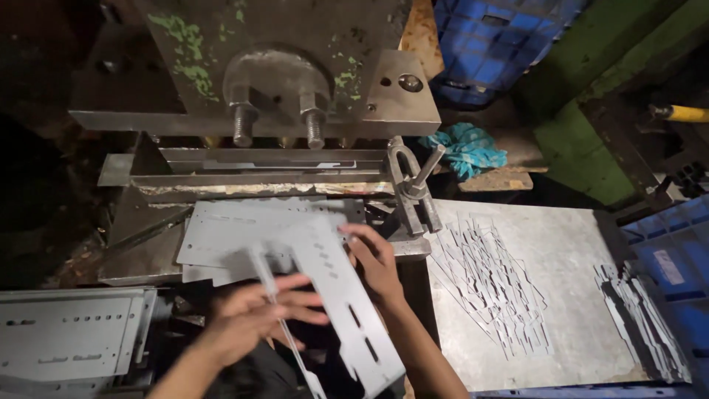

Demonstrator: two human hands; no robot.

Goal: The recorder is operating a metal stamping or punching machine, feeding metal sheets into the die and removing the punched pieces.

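Observation:
A flat grey sheet-metal part (325,258) with punched slots and holes lies slanted in front of a press die (258,174). My right hand (377,258) grips its right edge near the middle. My left hand (255,318) is under and beside a thin arm of the same part (284,332), with the fingers spread and curled about it. The upper end of the part rests on the press bed (148,251). The heavy press ram (281,66), with flaking green paint and two bolts, hangs above the die.
A stack of punched grey panels (70,332) lies at the lower left. On the metal table (569,244) to the right lie a pile of thin offcut strips (487,288) and a second pile (642,318). Blue crates (495,44) and a teal rag (465,148) sit behind.

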